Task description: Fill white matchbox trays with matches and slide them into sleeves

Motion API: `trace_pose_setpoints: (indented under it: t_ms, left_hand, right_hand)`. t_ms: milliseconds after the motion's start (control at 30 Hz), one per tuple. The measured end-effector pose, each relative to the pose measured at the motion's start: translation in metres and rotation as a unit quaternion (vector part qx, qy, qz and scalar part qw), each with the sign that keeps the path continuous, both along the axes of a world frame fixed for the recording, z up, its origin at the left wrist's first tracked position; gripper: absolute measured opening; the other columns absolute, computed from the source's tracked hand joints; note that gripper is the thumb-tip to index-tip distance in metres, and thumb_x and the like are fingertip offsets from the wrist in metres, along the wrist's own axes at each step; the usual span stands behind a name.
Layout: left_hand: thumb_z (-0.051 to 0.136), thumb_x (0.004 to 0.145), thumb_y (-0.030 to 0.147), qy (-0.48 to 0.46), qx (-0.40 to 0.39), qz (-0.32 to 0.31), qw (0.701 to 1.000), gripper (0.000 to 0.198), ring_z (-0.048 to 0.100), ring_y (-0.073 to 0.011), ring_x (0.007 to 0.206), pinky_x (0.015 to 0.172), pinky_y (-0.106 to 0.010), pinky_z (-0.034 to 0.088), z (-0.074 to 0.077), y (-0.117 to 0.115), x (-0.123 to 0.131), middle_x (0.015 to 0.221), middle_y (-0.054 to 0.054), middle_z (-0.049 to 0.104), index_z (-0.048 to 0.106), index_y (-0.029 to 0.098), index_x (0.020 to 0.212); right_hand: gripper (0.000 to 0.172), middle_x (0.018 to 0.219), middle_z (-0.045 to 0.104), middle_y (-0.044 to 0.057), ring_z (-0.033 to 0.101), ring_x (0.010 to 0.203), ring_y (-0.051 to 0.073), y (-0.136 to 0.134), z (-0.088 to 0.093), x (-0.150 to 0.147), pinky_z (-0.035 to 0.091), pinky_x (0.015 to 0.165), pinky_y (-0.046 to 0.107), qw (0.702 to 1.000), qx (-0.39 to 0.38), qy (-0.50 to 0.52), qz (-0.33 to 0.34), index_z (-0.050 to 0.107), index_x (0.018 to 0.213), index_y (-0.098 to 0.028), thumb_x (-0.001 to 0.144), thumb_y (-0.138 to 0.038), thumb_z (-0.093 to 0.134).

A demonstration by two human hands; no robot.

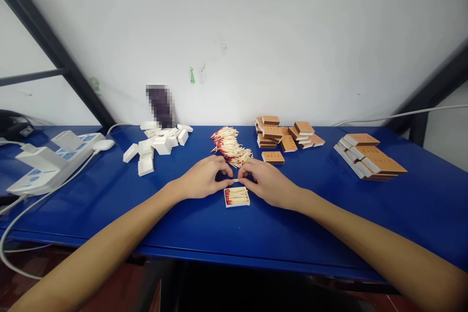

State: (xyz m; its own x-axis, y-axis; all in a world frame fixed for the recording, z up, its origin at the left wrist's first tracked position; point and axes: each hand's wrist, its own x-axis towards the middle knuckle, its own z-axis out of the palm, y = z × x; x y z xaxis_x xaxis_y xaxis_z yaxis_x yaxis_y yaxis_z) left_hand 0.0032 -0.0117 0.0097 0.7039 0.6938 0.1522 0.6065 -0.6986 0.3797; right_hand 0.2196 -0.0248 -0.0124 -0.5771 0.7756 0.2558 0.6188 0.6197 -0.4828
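A small white tray (237, 197) filled with red-tipped matches lies on the blue table (204, 224) just in front of my hands. My left hand (203, 179) and my right hand (263, 181) rest on the table behind it, fingers curled, their fingertips meeting in a pinch on a small bunch of matches (236, 180) held level above the tray's far edge. A loose pile of matches (230, 146) lies just beyond my fingers.
Several empty white trays (157, 145) lie at the back left, orange matchbox sleeves (283, 136) at the back centre, and a fanned stack of closed boxes (369, 157) to the right. A white power strip (51, 158) with cables sits far left. A wall stands behind.
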Motion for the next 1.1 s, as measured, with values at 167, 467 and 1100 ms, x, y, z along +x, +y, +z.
trace_pose_setpoints:
  t_ms: [167,467,1100]
  left_hand:
    - [0.056,0.09,0.026,0.004,0.002,-0.015,1.0,0.013,0.054,-0.0173,0.083,0.079,-0.032,0.043,-0.001,0.0,0.001,0.086,-0.002,0.059,0.066,0.018,0.09]
    - [0.052,0.09,0.024,0.001,0.027,-0.037,0.999,0.01,0.053,-0.0155,0.079,0.077,-0.03,0.041,-0.005,0.0,0.002,0.083,-0.001,0.057,0.06,0.017,0.087]
    - [0.072,0.074,0.051,0.006,0.038,-0.106,0.994,0.042,0.056,-0.015,0.074,0.08,-0.032,0.04,0.006,-0.011,-0.003,0.082,0.002,0.063,0.059,0.02,0.099]
  right_hand:
    - [0.009,0.083,0.06,0.002,0.055,0.077,0.016,0.001,-0.003,0.001,0.039,0.068,0.028,1.0,0.025,-0.017,-0.007,0.062,0.085,-0.018,0.092,-0.017,0.056]
    - [0.013,0.092,0.06,0.005,0.056,0.077,0.017,-0.002,-0.001,0.001,0.042,0.069,0.03,0.99,0.105,-0.096,0.026,0.057,0.091,-0.017,0.097,-0.016,0.045]
    - [0.01,0.085,0.061,0.004,0.054,0.074,0.016,-0.021,0.008,0.005,0.04,0.067,0.029,0.99,0.096,-0.051,0.086,0.056,0.082,-0.019,0.09,-0.015,0.051]
